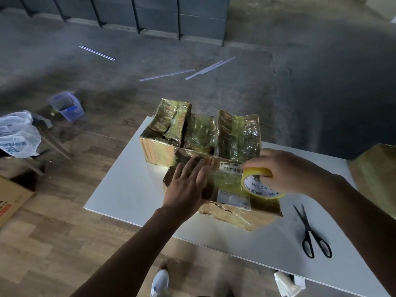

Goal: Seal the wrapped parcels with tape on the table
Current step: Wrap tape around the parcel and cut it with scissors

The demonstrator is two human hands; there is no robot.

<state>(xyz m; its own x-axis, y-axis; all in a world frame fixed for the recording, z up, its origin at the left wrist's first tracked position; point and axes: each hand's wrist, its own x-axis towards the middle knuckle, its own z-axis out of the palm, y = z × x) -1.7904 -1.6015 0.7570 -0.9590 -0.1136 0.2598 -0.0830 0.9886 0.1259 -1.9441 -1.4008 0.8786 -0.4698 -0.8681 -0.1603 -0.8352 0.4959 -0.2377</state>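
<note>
A cardboard parcel [231, 202] wrapped in clear film lies on the white table [128, 189], nearest to me, with white shipping labels on top. My left hand [186, 185] lies flat on its left end, fingers straight. My right hand [287, 172] grips a yellowish tape roll [260, 183] standing on edge on the parcel's top right. A strip of tape runs from the roll toward my left hand. Three more wrapped parcels stand behind: one at the left [165, 131], one in the middle [199, 133], one at the right [237, 136].
Black scissors [310, 234] lie on the table at the right. Another wrapped parcel [377, 174] shows at the right edge. On the floor are a plastic bin [66, 106], a white bag [17, 133], a cardboard box [10, 200] and thin strips [167, 75].
</note>
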